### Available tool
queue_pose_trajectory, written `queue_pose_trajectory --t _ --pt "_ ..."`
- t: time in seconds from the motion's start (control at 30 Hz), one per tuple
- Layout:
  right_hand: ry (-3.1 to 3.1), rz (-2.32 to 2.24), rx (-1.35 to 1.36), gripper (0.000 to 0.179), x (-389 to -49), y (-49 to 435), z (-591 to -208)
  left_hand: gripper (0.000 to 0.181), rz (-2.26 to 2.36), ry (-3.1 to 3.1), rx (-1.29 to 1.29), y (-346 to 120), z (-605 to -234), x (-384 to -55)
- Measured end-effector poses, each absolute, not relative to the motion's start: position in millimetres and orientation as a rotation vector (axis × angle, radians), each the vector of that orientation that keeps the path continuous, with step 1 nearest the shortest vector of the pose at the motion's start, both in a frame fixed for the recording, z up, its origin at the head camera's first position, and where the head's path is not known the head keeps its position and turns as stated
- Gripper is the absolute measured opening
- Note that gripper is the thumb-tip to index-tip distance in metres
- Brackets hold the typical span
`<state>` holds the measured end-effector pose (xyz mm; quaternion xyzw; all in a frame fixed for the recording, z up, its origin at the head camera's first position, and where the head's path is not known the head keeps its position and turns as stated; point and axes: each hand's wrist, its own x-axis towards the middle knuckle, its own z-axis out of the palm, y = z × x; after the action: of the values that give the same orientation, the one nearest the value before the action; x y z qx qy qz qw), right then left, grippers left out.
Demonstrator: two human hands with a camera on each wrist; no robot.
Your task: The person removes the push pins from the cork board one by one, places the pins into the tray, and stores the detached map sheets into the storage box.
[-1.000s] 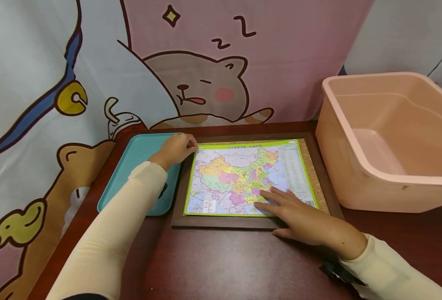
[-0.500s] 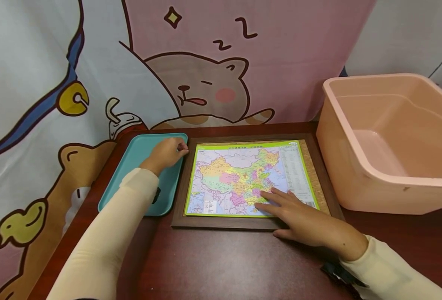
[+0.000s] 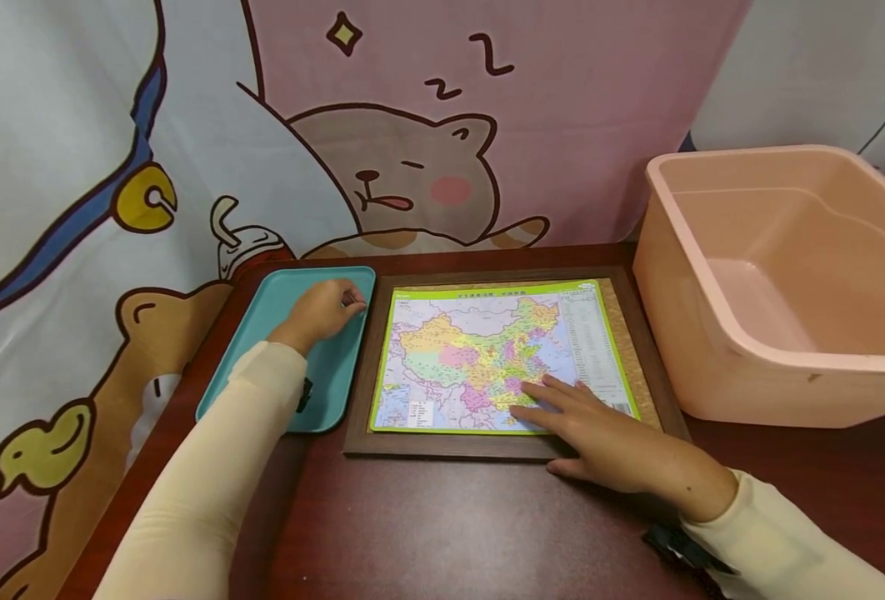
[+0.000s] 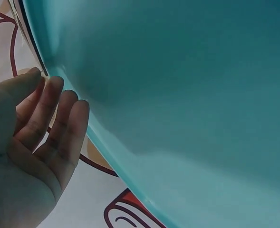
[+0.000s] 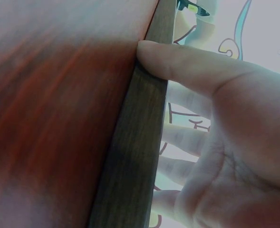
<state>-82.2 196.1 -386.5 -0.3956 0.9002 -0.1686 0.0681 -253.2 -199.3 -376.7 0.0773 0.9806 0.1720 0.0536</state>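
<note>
A map sheet (image 3: 480, 358) with a green border lies on a cork board with a dark wooden frame (image 3: 450, 446). My right hand (image 3: 592, 433) rests spread on the map's lower right. Its thumb (image 5: 154, 57) lies against the front of the frame in the right wrist view. My left hand (image 3: 322, 308) is over the right side of a teal tray (image 3: 262, 333), beside the frame. Its thumb tip and index fingertip come together in the left wrist view, where the other fingers (image 4: 75, 123) are gently bent. I cannot tell whether something tiny is between the tips.
A large pink plastic tub (image 3: 772, 367) stands to the right of the frame. Behind the dark red table (image 3: 412, 525) hangs a cloth (image 3: 562, 100) printed with cartoon animals. Dark straps (image 3: 686, 550) sit at the wrists.
My left hand has moved left and slightly toward me, from the map's upper left corner to over the tray. The right hand and the map have stayed in place.
</note>
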Motion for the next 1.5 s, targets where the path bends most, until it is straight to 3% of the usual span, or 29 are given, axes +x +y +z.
queue_pose_trajectory --t 1.5 --pt "2.71 -0.507 -1.202 0.07 -83.4 195.3 -385.0 0.017 0.43 2.948 0.173 -209.1 -382.5 -253.1"
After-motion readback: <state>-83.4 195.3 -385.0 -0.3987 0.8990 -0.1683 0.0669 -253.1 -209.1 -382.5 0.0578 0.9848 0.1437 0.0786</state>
